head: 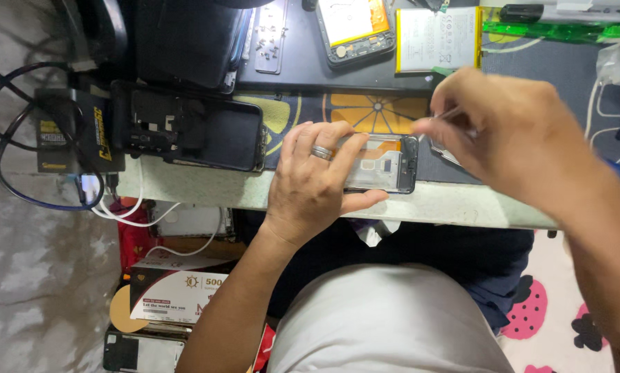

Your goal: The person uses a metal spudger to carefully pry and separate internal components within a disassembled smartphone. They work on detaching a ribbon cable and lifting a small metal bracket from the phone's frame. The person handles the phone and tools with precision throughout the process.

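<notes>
My left hand point(317, 179), with a ring on one finger, grips an opened phone frame point(386, 164) that lies flat near the table's front edge. My right hand point(503, 131) hovers just right of the frame and pinches thin metal tweezers point(447, 115), tips pointing toward the frame's upper right corner. A small shiny part point(445, 153) lies under the right hand, mostly hidden.
A second opened black phone point(185, 135) lies to the left. At the back are a phone body with a yellow-edged battery point(355, 27), a loose battery point(438, 38), a screw tray point(270, 34) and a green tool point(552, 31). Cables point(20, 138) hang at left; boxes point(179, 297) sit below.
</notes>
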